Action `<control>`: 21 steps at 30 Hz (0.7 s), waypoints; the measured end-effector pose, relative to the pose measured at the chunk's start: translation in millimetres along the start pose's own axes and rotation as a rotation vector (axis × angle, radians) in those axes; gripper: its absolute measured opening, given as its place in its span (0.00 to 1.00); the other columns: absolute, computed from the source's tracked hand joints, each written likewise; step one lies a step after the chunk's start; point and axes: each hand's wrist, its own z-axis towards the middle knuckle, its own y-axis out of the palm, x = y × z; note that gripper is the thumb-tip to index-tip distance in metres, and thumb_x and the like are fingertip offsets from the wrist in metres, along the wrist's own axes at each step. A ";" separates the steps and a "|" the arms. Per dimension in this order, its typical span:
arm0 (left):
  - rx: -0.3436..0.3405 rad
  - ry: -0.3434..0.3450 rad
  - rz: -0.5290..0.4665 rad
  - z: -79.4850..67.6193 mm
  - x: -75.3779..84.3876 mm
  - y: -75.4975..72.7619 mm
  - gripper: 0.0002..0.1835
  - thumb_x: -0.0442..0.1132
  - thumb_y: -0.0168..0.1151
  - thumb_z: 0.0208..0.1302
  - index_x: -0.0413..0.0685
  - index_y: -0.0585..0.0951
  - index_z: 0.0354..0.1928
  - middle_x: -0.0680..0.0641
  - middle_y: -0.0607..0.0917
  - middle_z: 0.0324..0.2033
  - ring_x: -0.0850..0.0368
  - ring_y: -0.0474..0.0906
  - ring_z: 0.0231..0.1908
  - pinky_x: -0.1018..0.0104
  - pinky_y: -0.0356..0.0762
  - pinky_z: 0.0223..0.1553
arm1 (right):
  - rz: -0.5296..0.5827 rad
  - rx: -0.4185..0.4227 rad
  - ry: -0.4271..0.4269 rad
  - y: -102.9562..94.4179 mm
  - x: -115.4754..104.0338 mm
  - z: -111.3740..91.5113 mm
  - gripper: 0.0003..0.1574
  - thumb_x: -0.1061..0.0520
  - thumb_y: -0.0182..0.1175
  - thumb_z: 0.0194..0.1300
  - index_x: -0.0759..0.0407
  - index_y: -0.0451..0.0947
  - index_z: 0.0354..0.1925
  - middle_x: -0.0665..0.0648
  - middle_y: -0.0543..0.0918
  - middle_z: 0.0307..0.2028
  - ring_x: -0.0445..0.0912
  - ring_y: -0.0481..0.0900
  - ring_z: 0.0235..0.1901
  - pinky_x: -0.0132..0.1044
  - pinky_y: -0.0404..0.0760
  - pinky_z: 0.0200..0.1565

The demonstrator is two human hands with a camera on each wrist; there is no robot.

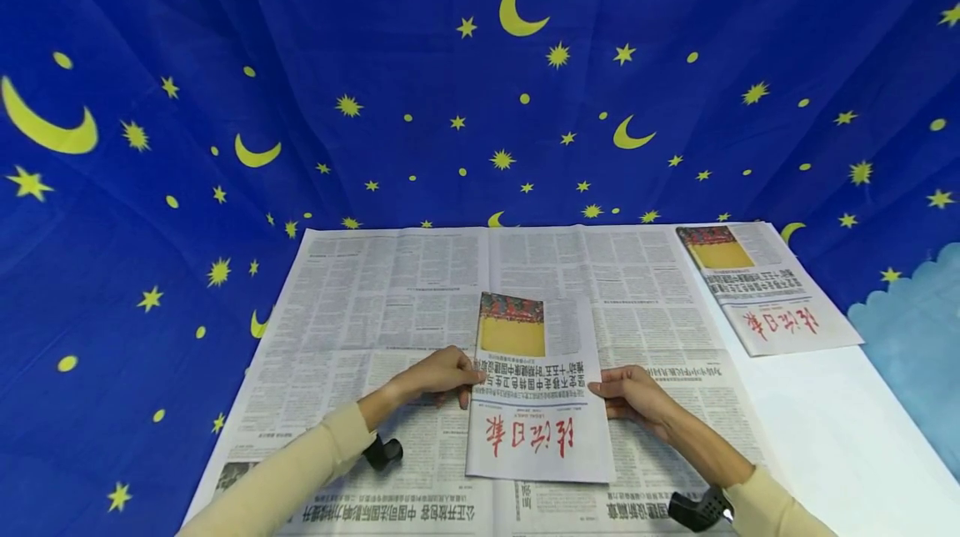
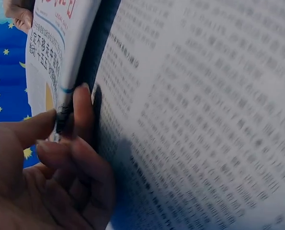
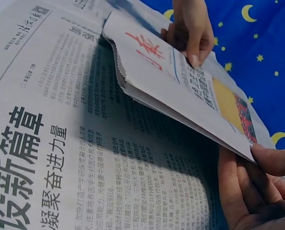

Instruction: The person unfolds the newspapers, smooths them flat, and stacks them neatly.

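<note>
A folded newspaper (image 1: 536, 391) with a red masthead and a yellow picture is held a little above an opened newspaper sheet (image 1: 360, 295). My left hand (image 1: 444, 374) pinches its left edge between thumb and fingers. On the opposite edge, my right hand (image 1: 637, 397) grips it with the thumb on top and the fingers beneath. In the right wrist view, the folded newspaper (image 3: 180, 91) shows several layered pages along its near edge, with a shadow under it. The left wrist view shows my left hand (image 2: 61, 177) close to the spread sheet (image 2: 195, 96).
A second folded newspaper (image 1: 768, 291) lies at the right on the white tabletop (image 1: 840, 429), partly over the spread sheet's edge. Behind and to the sides hangs a blue cloth (image 1: 420, 45) with yellow moons and stars. Dark wrist devices (image 1: 697, 510) sit by both sleeves.
</note>
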 end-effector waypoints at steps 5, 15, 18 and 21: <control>0.128 -0.039 0.295 4.7 6.9 2.6 0.25 0.48 0.58 0.70 0.46 0.74 0.14 0.50 0.76 0.08 0.64 0.58 0.09 0.72 0.55 0.12 | 0.000 0.014 -0.001 2.0 -0.1 -0.5 0.19 0.59 0.60 0.68 0.71 0.79 0.51 0.57 0.89 0.37 0.45 0.88 0.34 0.35 0.85 0.38; 0.278 0.003 0.620 21.7 26.9 13.7 0.31 0.50 0.60 0.68 0.57 0.59 0.08 0.59 0.55 0.04 0.64 0.48 0.09 0.72 0.46 0.11 | -0.034 0.100 -0.017 10.9 -0.6 3.4 0.11 0.55 0.64 0.65 0.62 0.80 0.32 0.54 0.88 0.29 0.43 0.87 0.28 0.35 0.85 0.33; 0.249 0.062 0.549 30.7 35.2 17.9 0.30 0.51 0.59 0.69 0.56 0.61 0.10 0.59 0.56 0.06 0.65 0.48 0.09 0.73 0.46 0.11 | -0.049 0.122 -0.029 13.9 -2.3 4.7 0.13 0.54 0.64 0.65 0.60 0.77 0.27 0.53 0.88 0.28 0.42 0.87 0.27 0.34 0.84 0.31; 0.191 0.128 0.416 40.1 47.7 23.0 0.27 0.52 0.55 0.72 0.52 0.67 0.13 0.58 0.61 0.07 0.65 0.51 0.09 0.73 0.50 0.12 | -0.068 0.138 -0.052 17.3 -5.2 6.2 0.16 0.55 0.65 0.65 0.58 0.73 0.24 0.53 0.88 0.27 0.43 0.87 0.28 0.35 0.84 0.31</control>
